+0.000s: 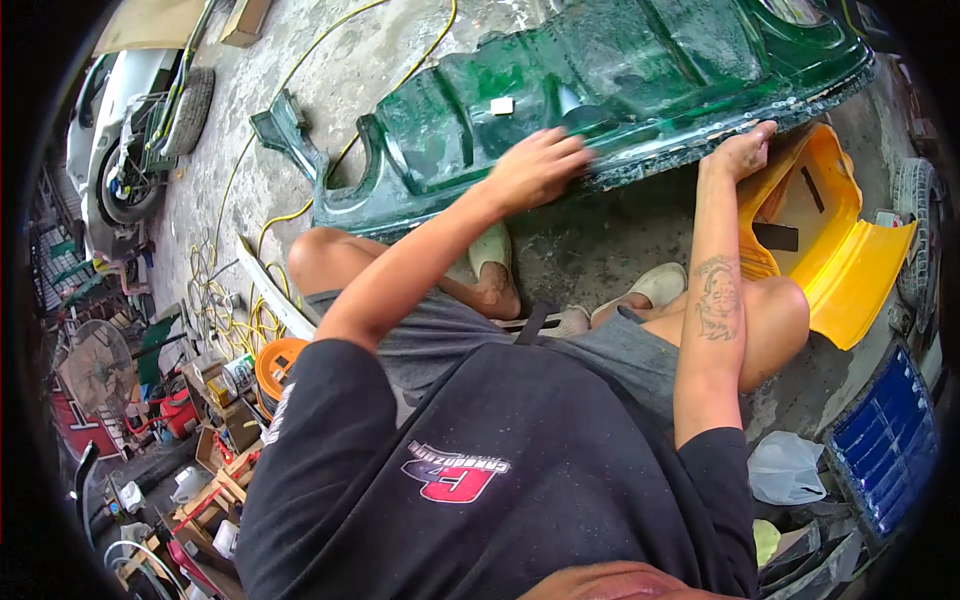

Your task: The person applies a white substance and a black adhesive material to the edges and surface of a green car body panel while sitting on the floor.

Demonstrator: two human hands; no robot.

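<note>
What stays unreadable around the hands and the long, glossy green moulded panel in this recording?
All in the head view:
Left hand: fingertips blurred; whether they hold something small is unclear.
Right hand: at the panel's rim, most fingertips hidden by the hand itself.
Green moulded panel: far side cut off by the picture's top edge.
Hollow, curved yellow part: left side partly hidden behind the right forearm.

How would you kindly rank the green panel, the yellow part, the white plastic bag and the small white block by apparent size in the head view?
Largest to smallest:
1. green panel
2. yellow part
3. white plastic bag
4. small white block
</note>
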